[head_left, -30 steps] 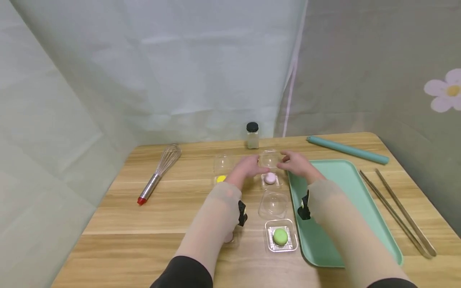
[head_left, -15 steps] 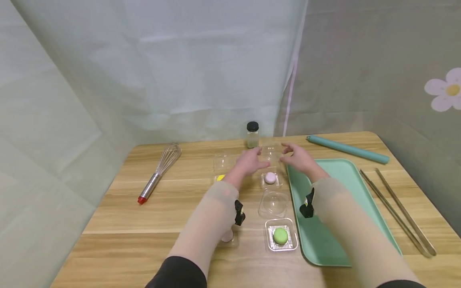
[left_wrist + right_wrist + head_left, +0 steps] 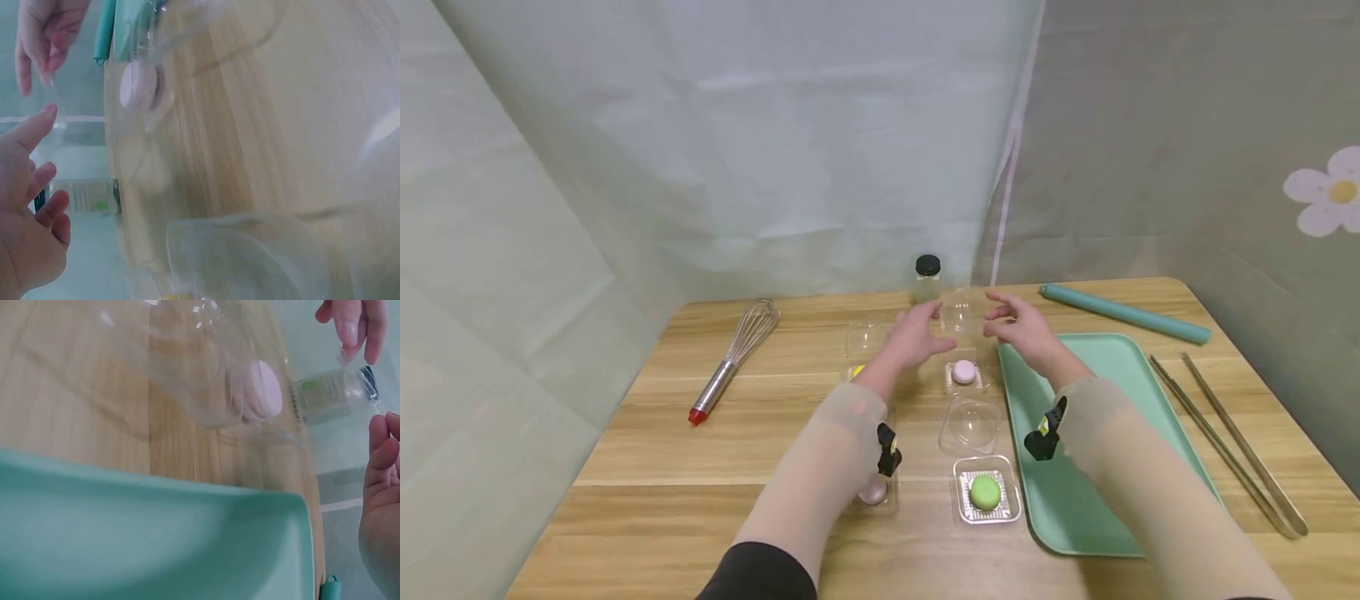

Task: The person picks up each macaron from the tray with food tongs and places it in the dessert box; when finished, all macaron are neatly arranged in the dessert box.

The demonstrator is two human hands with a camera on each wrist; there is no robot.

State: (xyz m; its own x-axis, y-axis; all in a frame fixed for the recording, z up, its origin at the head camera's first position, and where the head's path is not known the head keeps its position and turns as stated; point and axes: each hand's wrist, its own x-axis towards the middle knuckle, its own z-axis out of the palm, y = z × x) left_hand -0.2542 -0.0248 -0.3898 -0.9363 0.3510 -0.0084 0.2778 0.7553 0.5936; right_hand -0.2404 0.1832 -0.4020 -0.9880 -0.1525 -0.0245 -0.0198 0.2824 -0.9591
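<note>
Both hands are at the far middle of the table, at a raised clear plastic lid (image 3: pixel 960 310) behind a pink macaron (image 3: pixel 964 372). My left hand (image 3: pixel 913 337) holds its left edge, with the thumb stretched rightward. From the other side my right hand (image 3: pixel 1026 333) holds the right edge with curved fingers. The exact finger contact is hard to see through the clear plastic. In the right wrist view the macaron (image 3: pixel 261 394) sits in its clear base. The left wrist view shows both hands facing each other, apart. A yellow macaron (image 3: pixel 857 372) is partly hidden by the left arm.
Nearer stands an open clear box with a green macaron (image 3: pixel 985 492); another pale macaron (image 3: pixel 873 490) lies under the left forearm. A green tray (image 3: pixel 1112 517), metal tongs (image 3: pixel 1232 442) and a teal rod (image 3: pixel 1123 312) lie right. A jar (image 3: pixel 928 283) stands behind; a whisk (image 3: pixel 735 358) lies left.
The clear lid has risen from lying low behind the pink macaron to a more upright stance. Both hands have moved slightly up and away with it. The forearms have spread a little.
</note>
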